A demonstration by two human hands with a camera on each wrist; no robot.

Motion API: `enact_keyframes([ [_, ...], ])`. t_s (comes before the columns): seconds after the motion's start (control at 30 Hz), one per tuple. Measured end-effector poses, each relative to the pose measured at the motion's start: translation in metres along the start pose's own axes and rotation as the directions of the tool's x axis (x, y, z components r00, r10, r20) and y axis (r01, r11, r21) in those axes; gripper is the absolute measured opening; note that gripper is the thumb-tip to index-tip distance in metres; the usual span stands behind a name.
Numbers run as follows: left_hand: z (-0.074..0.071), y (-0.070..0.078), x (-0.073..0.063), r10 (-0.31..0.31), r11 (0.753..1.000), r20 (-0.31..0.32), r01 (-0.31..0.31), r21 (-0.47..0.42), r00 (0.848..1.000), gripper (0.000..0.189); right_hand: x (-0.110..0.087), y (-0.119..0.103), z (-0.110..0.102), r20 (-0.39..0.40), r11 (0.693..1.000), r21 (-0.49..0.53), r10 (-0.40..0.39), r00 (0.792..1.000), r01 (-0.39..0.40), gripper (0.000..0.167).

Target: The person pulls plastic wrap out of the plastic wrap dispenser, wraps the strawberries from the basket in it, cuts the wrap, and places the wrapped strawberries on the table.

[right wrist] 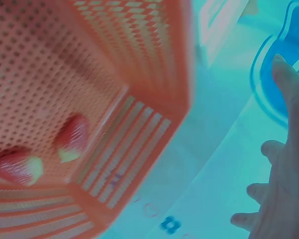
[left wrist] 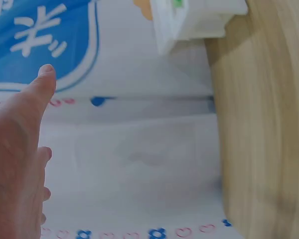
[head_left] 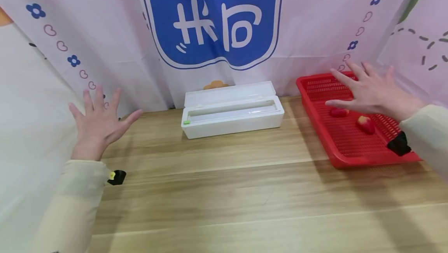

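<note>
My left hand (head_left: 98,124) is held up with its fingers spread, above the left side of the table and touching nothing. In the left wrist view, its thumb and fingertips show along the left edge. My right hand (head_left: 376,91), also spread and holding nothing, hovers over a red plastic basket (head_left: 323,132). Inside that basket lie two strawberries: one strawberry (head_left: 338,112) near the fingers and another strawberry (head_left: 365,124) closer to the wrist. Between the hands, at the back of the table, stands a long white box (head_left: 232,124) with its lid raised, like a cling film dispenser.
A small green piece (head_left: 187,122) sits at the box's left front corner. The wooden table (head_left: 224,190) stretches toward me. Behind it hangs a printed white cloth (head_left: 115,39) with a blue emblem (head_left: 217,23). Black wrist cameras (head_left: 117,177) are strapped to both sleeves.
</note>
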State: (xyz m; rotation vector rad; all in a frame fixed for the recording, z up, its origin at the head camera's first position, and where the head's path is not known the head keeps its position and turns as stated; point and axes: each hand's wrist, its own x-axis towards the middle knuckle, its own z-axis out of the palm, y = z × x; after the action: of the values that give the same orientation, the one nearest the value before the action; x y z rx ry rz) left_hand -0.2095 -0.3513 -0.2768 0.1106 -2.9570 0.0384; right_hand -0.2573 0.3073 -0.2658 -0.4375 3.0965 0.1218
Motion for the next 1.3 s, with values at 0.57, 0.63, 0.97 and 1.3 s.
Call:
enact_keyframes([
  [0.57, -0.004, 0.091, 0.015, 0.340, 0.936, -0.058, -0.343, -0.075, 0.939, 0.079, 0.036, -0.098, -0.015, 0.094, 0.961, 0.153, -0.244, 0.965, 0.228, 0.079],
  [0.63, 0.007, 0.102, 0.021, 0.388, 0.915, -0.054, -0.391, -0.099, 0.920, 0.073, 0.046, -0.106, -0.009, 0.100, 0.944, 0.205, -0.284, 0.954, 0.259, 0.075],
  [0.97, 0.054, 0.135, 0.045, 0.501, 0.839, 0.005, -0.484, -0.249, 0.866, 0.045, 0.085, -0.133, 0.020, 0.065, 0.885, 0.284, -0.401, 0.914, 0.369, 0.053],
  [1.3, 0.081, 0.145, 0.054, 0.508, 0.840, 0.110, -0.463, -0.283, 0.854, 0.042, 0.105, -0.137, 0.041, 0.110, 0.888, 0.340, -0.363, 0.925, 0.308, 0.046],
])
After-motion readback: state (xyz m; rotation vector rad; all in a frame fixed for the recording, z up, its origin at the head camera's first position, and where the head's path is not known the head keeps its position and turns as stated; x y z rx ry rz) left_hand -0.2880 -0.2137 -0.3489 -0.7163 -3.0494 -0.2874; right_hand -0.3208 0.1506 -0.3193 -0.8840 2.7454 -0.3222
